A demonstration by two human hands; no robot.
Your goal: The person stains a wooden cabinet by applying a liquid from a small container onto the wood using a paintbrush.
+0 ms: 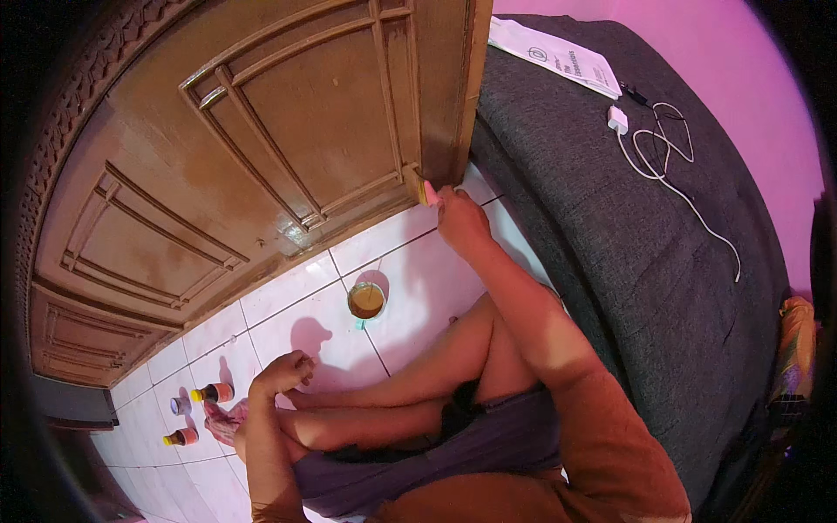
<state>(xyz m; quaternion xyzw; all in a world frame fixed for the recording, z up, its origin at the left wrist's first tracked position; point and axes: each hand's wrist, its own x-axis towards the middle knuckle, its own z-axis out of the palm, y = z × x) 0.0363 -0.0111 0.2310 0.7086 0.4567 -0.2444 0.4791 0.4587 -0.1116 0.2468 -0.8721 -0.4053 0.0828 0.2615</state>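
My right hand (462, 218) is closed round the pink handle of a paintbrush (429, 193). The bristles touch the lower edge of a brown wooden panel (323, 113) with raised mouldings, near its right corner. Wet-looking glossy patches show on the wood. On the tiles between my hands and the panel stands a clear cup (366, 301) of brown liquid. Over my bent leg rests my left hand (286, 373), its fingers loosely bent and apart, with nothing plainly held.
Two dark bottles with yellow caps (212, 394) and a small jar (180, 405) are at left on the tiled floor (296, 301), near a crumpled pinkish cloth (225, 422). A dark grey cushioned surface (628, 235) on the right carries a charger with white cable (671, 180) and a white packet (558, 57).
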